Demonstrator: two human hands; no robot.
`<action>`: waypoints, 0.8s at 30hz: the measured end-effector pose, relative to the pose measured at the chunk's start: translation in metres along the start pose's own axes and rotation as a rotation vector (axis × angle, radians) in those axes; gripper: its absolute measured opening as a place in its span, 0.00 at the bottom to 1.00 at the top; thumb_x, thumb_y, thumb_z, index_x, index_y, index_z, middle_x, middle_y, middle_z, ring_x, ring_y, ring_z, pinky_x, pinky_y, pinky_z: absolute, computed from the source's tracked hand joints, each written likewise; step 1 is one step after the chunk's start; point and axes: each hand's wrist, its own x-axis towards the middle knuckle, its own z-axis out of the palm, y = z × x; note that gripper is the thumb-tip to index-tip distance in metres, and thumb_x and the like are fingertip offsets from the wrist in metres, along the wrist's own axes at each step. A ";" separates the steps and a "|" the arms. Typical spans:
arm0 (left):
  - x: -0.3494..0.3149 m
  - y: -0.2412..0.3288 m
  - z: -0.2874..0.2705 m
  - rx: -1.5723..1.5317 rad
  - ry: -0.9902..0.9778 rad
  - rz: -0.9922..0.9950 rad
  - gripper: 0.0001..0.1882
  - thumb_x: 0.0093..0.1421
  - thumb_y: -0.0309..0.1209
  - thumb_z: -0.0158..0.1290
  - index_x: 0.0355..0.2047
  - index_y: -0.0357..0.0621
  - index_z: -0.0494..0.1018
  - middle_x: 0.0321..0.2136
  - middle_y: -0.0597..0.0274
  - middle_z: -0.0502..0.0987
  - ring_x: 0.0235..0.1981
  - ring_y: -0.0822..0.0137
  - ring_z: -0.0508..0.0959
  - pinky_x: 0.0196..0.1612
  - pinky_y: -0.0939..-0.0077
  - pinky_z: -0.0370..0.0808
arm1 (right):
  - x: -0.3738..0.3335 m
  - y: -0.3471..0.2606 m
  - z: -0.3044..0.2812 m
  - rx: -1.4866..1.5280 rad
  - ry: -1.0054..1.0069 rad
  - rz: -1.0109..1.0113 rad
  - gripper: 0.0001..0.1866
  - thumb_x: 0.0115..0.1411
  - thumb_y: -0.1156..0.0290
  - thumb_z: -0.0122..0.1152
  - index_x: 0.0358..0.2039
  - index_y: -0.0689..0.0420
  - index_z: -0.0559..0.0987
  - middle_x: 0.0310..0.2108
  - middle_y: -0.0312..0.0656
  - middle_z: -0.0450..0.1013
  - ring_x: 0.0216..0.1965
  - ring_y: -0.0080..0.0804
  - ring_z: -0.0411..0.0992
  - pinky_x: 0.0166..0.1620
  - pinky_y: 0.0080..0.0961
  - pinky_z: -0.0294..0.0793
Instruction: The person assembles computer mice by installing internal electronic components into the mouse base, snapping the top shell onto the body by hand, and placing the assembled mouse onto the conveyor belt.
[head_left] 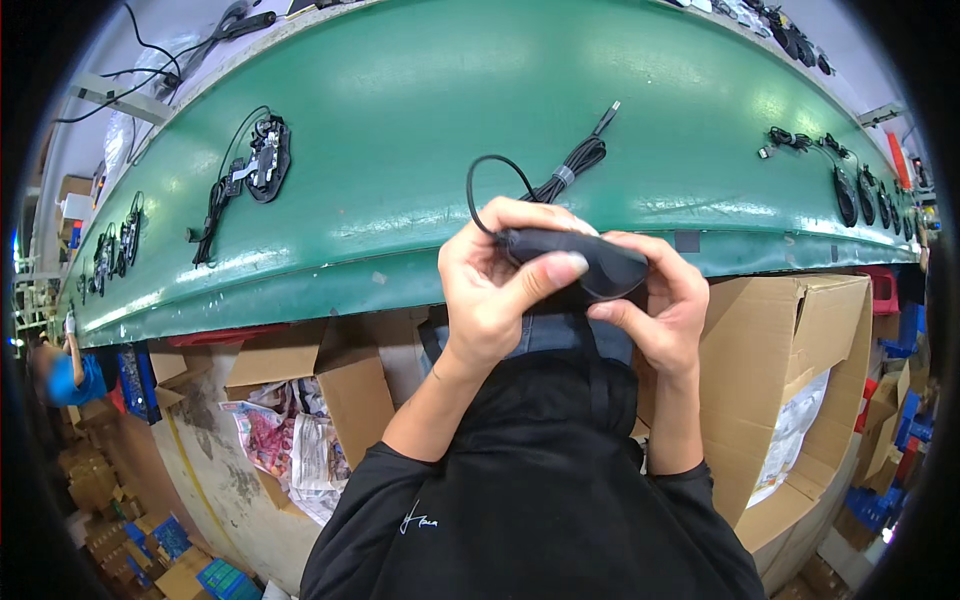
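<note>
Between my two hands, just above the near edge of the green bench, is a black computer mouse. My left hand is closed round its cable end, the thumb pressed along the side. Fingers and thumb of my right hand pinch the other, rounded end. From the mouse a black cable loops up and away. Its tied bundle lies on the bench beyond my hands, with the plug pointing to the far side. The underside of the mouse is hidden.
On the green bench, an opened mouse with bare inner parts lies to the left. Several black mice with bundled cables sit at the right. Below the edge stand cardboard boxes and a box with newspaper. Another person is far left.
</note>
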 end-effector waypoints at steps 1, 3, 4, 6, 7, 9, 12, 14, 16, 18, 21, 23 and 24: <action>0.003 0.000 0.002 0.003 0.078 -0.042 0.11 0.58 0.23 0.62 0.41 0.33 0.75 0.39 0.53 0.80 0.42 0.67 0.79 0.50 0.72 0.75 | 0.005 -0.006 -0.002 -0.076 -0.008 0.016 0.28 0.45 0.80 0.77 0.49 0.67 0.77 0.44 0.43 0.77 0.48 0.29 0.75 0.54 0.26 0.74; 0.021 -0.003 0.008 -0.019 0.227 -0.181 0.12 0.62 0.27 0.60 0.43 0.34 0.75 0.41 0.56 0.79 0.43 0.70 0.78 0.52 0.74 0.72 | 0.027 -0.017 -0.006 0.016 0.067 0.136 0.28 0.46 0.76 0.78 0.47 0.69 0.78 0.41 0.39 0.78 0.43 0.25 0.75 0.49 0.24 0.74; 0.035 -0.004 0.013 0.026 0.237 -0.180 0.16 0.67 0.32 0.54 0.49 0.32 0.72 0.43 0.55 0.79 0.46 0.69 0.77 0.52 0.69 0.73 | 0.046 -0.025 -0.018 0.043 0.038 0.202 0.25 0.46 0.77 0.77 0.45 0.69 0.79 0.38 0.39 0.78 0.40 0.24 0.75 0.45 0.22 0.74; 0.053 0.000 0.014 -0.090 0.134 -0.268 0.22 0.67 0.31 0.53 0.57 0.31 0.68 0.55 0.49 0.72 0.58 0.62 0.71 0.62 0.63 0.67 | 0.089 -0.033 -0.063 0.136 0.015 0.250 0.17 0.56 0.68 0.68 0.44 0.63 0.81 0.39 0.39 0.79 0.38 0.25 0.77 0.41 0.25 0.76; 0.054 -0.001 0.013 -0.119 0.126 -0.263 0.25 0.66 0.30 0.54 0.60 0.31 0.66 0.60 0.48 0.69 0.62 0.60 0.69 0.65 0.62 0.65 | 0.102 -0.047 -0.070 0.173 0.130 0.095 0.16 0.60 0.64 0.62 0.45 0.61 0.82 0.39 0.39 0.80 0.38 0.27 0.78 0.42 0.31 0.76; 0.049 0.000 0.025 0.163 0.031 -0.131 0.27 0.65 0.29 0.54 0.62 0.32 0.63 0.62 0.47 0.66 0.64 0.59 0.66 0.66 0.61 0.62 | 0.137 -0.095 -0.127 -0.057 0.292 -0.073 0.17 0.64 0.65 0.60 0.49 0.60 0.81 0.49 0.41 0.78 0.48 0.26 0.76 0.45 0.30 0.76; 0.025 0.012 0.017 0.468 -0.040 -0.042 0.22 0.64 0.25 0.54 0.58 0.33 0.68 0.62 0.47 0.67 0.64 0.60 0.66 0.66 0.64 0.63 | 0.143 -0.173 -0.093 -0.357 0.387 -0.317 0.19 0.59 0.60 0.64 0.46 0.59 0.79 0.39 0.39 0.81 0.38 0.28 0.79 0.42 0.29 0.79; 0.012 0.022 0.011 0.460 0.003 -0.112 0.16 0.65 0.23 0.53 0.52 0.33 0.73 0.58 0.47 0.72 0.60 0.62 0.71 0.64 0.67 0.65 | 0.153 -0.180 -0.105 -0.256 0.435 -0.266 0.20 0.59 0.59 0.64 0.46 0.59 0.80 0.38 0.40 0.81 0.40 0.28 0.79 0.49 0.27 0.78; 0.002 0.026 -0.003 0.512 0.086 -0.082 0.11 0.65 0.22 0.52 0.47 0.33 0.77 0.51 0.49 0.78 0.53 0.64 0.77 0.60 0.69 0.70 | 0.176 -0.152 -0.169 -0.157 0.455 -0.036 0.20 0.62 0.60 0.61 0.50 0.58 0.78 0.44 0.39 0.79 0.43 0.27 0.77 0.51 0.30 0.76; -0.008 0.036 -0.023 0.598 0.148 -0.051 0.10 0.67 0.22 0.50 0.46 0.32 0.77 0.46 0.51 0.80 0.47 0.66 0.80 0.56 0.71 0.73 | 0.187 -0.091 -0.223 -0.081 0.384 0.251 0.19 0.65 0.62 0.59 0.53 0.56 0.77 0.48 0.38 0.77 0.46 0.26 0.75 0.52 0.33 0.75; -0.015 0.052 -0.040 0.631 0.232 -0.013 0.09 0.65 0.23 0.53 0.44 0.34 0.78 0.40 0.59 0.82 0.43 0.72 0.80 0.51 0.77 0.73 | 0.147 -0.043 -0.211 -0.013 0.396 0.469 0.19 0.63 0.57 0.62 0.50 0.54 0.76 0.45 0.37 0.76 0.45 0.25 0.73 0.49 0.32 0.78; -0.014 0.058 -0.052 0.735 0.218 -0.011 0.10 0.67 0.22 0.50 0.45 0.31 0.77 0.43 0.54 0.81 0.45 0.68 0.80 0.53 0.73 0.74 | 0.122 -0.018 -0.226 -0.005 0.475 0.589 0.22 0.63 0.55 0.62 0.52 0.56 0.75 0.45 0.38 0.75 0.47 0.24 0.72 0.49 0.30 0.78; -0.012 0.061 -0.059 0.809 0.231 -0.004 0.10 0.67 0.23 0.50 0.45 0.31 0.76 0.43 0.55 0.80 0.45 0.68 0.79 0.53 0.73 0.74 | 0.114 -0.015 -0.224 -0.035 0.522 0.607 0.25 0.63 0.53 0.61 0.52 0.58 0.75 0.45 0.39 0.75 0.46 0.25 0.73 0.47 0.28 0.79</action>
